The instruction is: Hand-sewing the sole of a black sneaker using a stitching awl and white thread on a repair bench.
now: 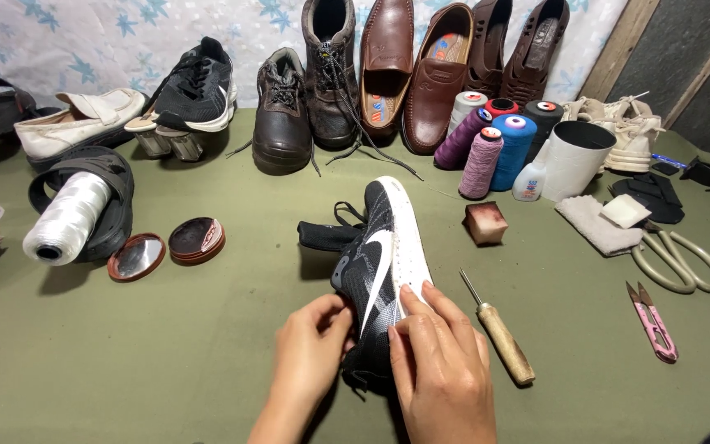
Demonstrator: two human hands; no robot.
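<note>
- Low in the middle of the frame, I see my two hands on a black sneaker (375, 271) with a white sole, lying on its side on the green table (166, 353), toe pointing up the frame.
- My left hand (312, 345) is closed on the sneaker's heel part, fingers curled round its dark upper.
- My right hand (441, 362) lies over the sole edge near the heel, fingers spread and pressing flat on the white sole; it grips nothing else.
- Just right of my right hand, a wooden-handled awl (499, 329) lies apart from the shoe, its metal tip pointing up the frame.
- Further right sit pink thread snips (652, 322) and large pale scissors (680, 259).
- Right of the sneaker's toe, a small brownish block (485, 223) stands alone.
- Above it, in the upper right middle, thread spools (499, 140) in purple, blue, red and black cluster beside a white cup (577, 156).
- Along the top edge, brown leather shoes (408, 66) and dark boots (306, 90) lean against the wall.
- At middle left, a white thread cone (67, 218) rests on a black sandal (117, 197), with an open polish tin (196, 239) and its lid (136, 256) near it.
</note>
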